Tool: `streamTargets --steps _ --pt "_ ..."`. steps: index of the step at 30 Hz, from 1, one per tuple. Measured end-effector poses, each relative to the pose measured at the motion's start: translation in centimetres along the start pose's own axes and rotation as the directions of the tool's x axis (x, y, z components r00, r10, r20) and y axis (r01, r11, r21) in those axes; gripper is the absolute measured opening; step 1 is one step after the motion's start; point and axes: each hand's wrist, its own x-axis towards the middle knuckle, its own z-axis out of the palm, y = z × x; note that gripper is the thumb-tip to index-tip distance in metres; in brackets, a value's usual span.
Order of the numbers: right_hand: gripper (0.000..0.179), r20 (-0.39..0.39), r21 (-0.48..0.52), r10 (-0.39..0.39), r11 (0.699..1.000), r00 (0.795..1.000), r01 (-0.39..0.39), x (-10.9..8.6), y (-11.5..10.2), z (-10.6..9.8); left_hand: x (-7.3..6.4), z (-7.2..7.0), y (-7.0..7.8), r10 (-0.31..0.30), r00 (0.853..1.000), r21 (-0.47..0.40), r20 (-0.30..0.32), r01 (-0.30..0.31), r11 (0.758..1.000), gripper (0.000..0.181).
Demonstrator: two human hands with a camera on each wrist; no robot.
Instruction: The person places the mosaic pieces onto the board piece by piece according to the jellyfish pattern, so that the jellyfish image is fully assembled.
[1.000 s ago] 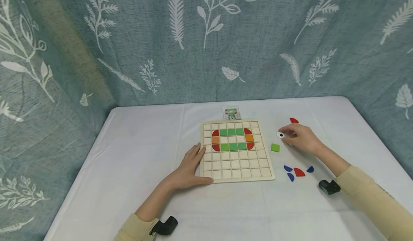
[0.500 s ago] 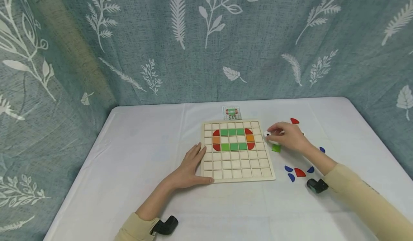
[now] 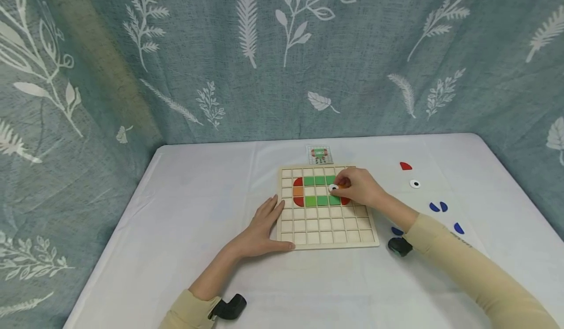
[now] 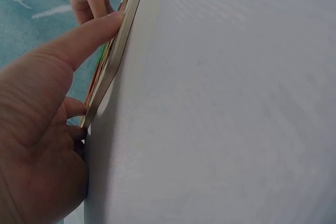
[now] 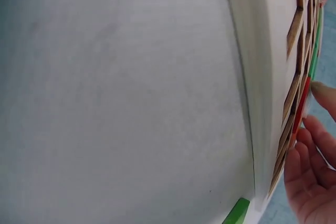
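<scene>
My right hand (image 3: 362, 188) is over the upper right of a wooden grid board (image 3: 326, 224), pinching a white eye disc (image 3: 333, 188) between thumb and fingertips. The disc is at the grid between two rows of green square tiles (image 3: 319, 180); whether it touches the board cannot be told. Red quarter-round pieces (image 3: 298, 201) and an orange tile (image 3: 298, 191) complete the pattern's visible left end. My fingers partly cover its right end. At the board's left edge rests my left hand (image 3: 260, 228), fingers extended, thumb (image 4: 100, 31) along the near edge.
A pattern card (image 3: 319, 154) lies behind the board. To the right are a second eye disc (image 3: 415, 184), a red quarter-round (image 3: 406, 166) and several blue half-rounds (image 3: 458, 228). The right wrist view shows a green tile (image 5: 237, 212) beside the board.
My right hand has carried the eye disc leftward from the table at the right to over the board. My left hand has stayed at the board's edge.
</scene>
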Motion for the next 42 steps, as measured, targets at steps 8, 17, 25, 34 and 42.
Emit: streamTargets --steps 8,17,25,34,42 --pt "0.017 -0.023 0.005 -0.032 0.999 0.999 0.032 -0.2 0.1 0.0 0.0 0.0 0.0 -0.002 1.0 0.003 -0.005 0.002 1.0 0.109" --pt "0.021 -0.089 0.126 0.124 0.986 0.988 -0.112 -2.0 1.8 -1.6 0.1 0.0 0.0 0.002 1.0 -0.005 -0.006 -0.002 1.0 0.109" --pt "0.028 -0.158 0.113 0.287 0.956 0.945 -0.271 -6.0 5.7 -5.3 0.1 0.0 0.1 -0.004 1.0 -0.01 -0.005 0.004 1.0 0.109" --pt "0.04 -0.083 0.01 0.369 0.929 0.926 -0.37 -9.4 9.8 -8.4 0.1 0.0 0.3 -0.001 1.0 -0.008 -0.006 0.001 1.0 0.108" --pt "0.033 -0.09 -0.027 0.333 0.941 0.938 -0.337 -9.3 10.2 -8.2 0.3 0.0 0.4 -0.004 1.0 0.001 -0.002 0.004 1.0 0.108"
